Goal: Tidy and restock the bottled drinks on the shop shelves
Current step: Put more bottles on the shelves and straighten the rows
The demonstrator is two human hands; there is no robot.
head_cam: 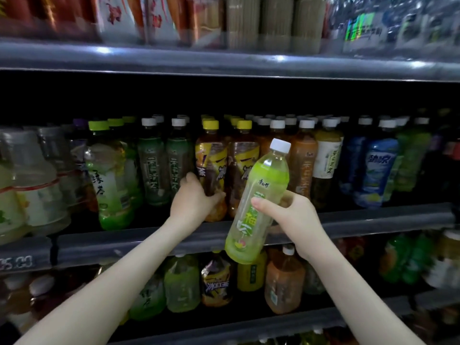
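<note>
绿茶 on lbl of pale-green bottle (107, 180) at left, 柚 + 茶 on held white-capped green bottle (258, 205), 冰红茶 on lower-shelf bottle (216, 285), shelf price strip (25, 260) digits too blurred.

Held btl (263, 175) before mid shelf (373, 220), R of front-row shelf btl (211, 158); prob. not touching.

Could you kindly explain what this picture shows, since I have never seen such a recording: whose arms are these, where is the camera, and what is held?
There is no machine: a person wears one wide camera on the head, so you see their bare arms from above. They face shop shelves of bottled drinks. The left hand grips a brown bottle with a yellow cap standing on the middle shelf. The right hand holds a tilted pale green bottle with a white cap in front of that shelf.
</note>
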